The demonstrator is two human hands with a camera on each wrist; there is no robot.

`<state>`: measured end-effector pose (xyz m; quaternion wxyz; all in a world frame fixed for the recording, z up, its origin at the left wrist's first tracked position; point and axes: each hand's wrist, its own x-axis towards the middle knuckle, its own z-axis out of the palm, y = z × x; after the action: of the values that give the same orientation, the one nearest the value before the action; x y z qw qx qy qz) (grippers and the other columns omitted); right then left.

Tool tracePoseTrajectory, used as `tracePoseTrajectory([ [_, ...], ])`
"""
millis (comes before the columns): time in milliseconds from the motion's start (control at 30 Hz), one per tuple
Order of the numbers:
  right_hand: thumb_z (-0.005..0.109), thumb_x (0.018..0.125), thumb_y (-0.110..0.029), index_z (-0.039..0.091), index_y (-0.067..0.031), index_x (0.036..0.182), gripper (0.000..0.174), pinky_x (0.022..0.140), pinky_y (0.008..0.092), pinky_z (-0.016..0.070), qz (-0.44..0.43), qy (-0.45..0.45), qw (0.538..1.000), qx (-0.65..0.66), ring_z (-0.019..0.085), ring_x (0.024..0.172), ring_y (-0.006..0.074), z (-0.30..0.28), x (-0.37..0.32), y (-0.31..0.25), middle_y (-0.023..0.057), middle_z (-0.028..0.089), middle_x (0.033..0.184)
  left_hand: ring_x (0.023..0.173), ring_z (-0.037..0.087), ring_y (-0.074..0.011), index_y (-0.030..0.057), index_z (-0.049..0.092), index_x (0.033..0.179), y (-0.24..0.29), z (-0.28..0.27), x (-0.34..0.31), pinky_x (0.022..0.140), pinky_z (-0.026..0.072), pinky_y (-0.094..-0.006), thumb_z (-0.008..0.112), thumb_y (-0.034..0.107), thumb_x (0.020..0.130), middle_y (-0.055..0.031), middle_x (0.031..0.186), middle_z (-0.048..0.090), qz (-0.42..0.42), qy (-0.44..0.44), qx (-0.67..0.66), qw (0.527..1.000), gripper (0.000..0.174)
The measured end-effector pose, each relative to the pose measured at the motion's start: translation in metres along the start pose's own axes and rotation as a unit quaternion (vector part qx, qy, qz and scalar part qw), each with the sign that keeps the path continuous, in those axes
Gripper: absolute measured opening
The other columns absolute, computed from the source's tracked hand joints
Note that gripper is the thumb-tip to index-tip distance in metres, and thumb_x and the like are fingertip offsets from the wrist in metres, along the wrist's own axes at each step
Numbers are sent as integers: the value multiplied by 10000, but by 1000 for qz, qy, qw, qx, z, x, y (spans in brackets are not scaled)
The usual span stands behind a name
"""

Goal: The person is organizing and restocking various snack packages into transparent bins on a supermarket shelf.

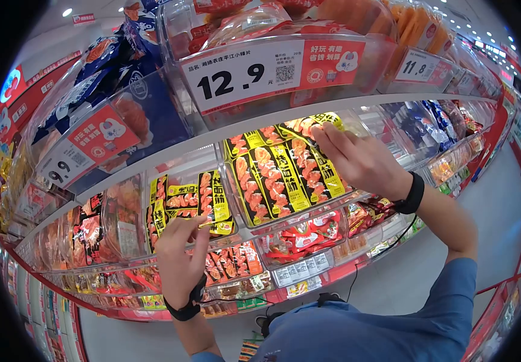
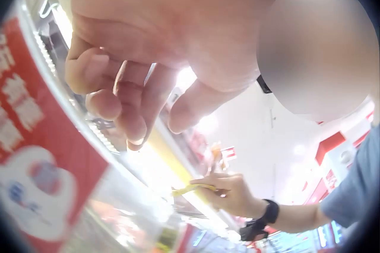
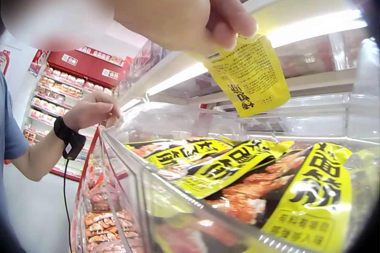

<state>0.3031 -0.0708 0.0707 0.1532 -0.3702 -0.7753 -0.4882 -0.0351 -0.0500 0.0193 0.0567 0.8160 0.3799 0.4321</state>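
The right hand [image 1: 363,161] [image 3: 172,4] pinches the top edge of a yellow packet [image 3: 249,78] between thumb and fingers. That packet hangs above a clear bin filled with black-and-yellow packets [image 1: 275,181] [image 3: 261,176]. In the left wrist view the packet [image 2: 193,188] appears edge-on in the right hand [image 2: 234,195]. The left hand [image 1: 182,253] [image 2: 154,39] hovers at the front of the neighbouring bin of similar packets [image 1: 182,196], its fingers loosely bent, holding nothing. It also shows beside the bin's front wall in the right wrist view [image 3: 92,112].
Above the bins runs a white shelf edge [image 1: 152,158] with large price cards [image 1: 245,75] and clear tubs of snacks. Lower rows hold red packets [image 1: 306,236]. Cables [image 1: 393,241] trail from both wrist bands. More stocked shelves [image 3: 56,107] stand beyond.
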Motion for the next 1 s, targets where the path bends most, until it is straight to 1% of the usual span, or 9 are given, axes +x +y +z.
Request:
tracePoseTrajectory([
  [100,582,755,-74,587,-4,918,177,499,254,479,45,-58,997,-6,612,699,144,18,-2,9,67,564,805,739,577,-229,22,650,982,-23,-3,7,653,448,-350,644,78,809,-119,824,601,-26,29,28,999,182],
  [200,589,750,-90,582,-34,857,121,521,281,480,67,-193,979,-13,617,711,166,34,-5,16,57,591,747,922,585,-281,28,647,1018,-31,2,11,802,453,-395,647,138,820,-141,980,617,-61,25,134,989,226],
  [400,602,726,-131,582,-74,725,60,561,318,484,55,-193,979,-23,622,680,207,35,4,19,61,594,679,1094,553,-327,40,639,1061,-34,8,10,932,424,-406,628,272,845,-149,1181,602,-73,-33,173,982,317],
  [600,601,688,-144,559,-102,629,84,552,318,463,31,-122,991,-40,612,687,189,71,3,31,57,583,686,1093,557,-321,46,648,1068,-35,8,12,921,420,-429,641,299,835,-155,1164,609,-79,-55,149,984,344],
  [733,593,686,-145,568,-96,685,55,534,318,435,15,-50,998,-42,585,640,186,79,1,37,32,535,639,974,613,-335,63,643,1070,-35,6,12,837,467,-424,610,307,852,-168,1039,652,-100,-92,141,981,329],
  [800,589,712,-138,579,-67,758,85,556,311,456,26,-100,994,-45,608,673,190,70,5,31,45,567,669,905,634,-343,74,642,1067,-35,4,13,791,486,-423,590,306,861,-170,967,669,-160,-136,124,970,315],
  [833,588,721,-136,583,-61,780,95,563,309,461,41,-125,991,-33,615,683,192,65,7,27,49,577,682,843,640,-346,86,642,1059,-43,7,12,749,491,-432,559,274,862,-168,907,672,-137,-134,112,975,285],
  [933,582,767,-119,609,-30,946,202,617,318,486,65,-205,976,-18,630,726,203,36,15,7,64,615,775,909,666,-310,51,614,1102,-42,3,15,775,501,-387,528,208,873,-156,982,682,-141,-186,143,962,290],
  [1000,584,776,-112,594,-40,1065,298,676,343,480,67,-200,975,65,609,800,205,19,8,-8,71,604,847,868,655,-324,53,635,1067,-45,4,14,764,492,-404,528,194,850,-165,946,675,-123,-183,128,967,280],
])
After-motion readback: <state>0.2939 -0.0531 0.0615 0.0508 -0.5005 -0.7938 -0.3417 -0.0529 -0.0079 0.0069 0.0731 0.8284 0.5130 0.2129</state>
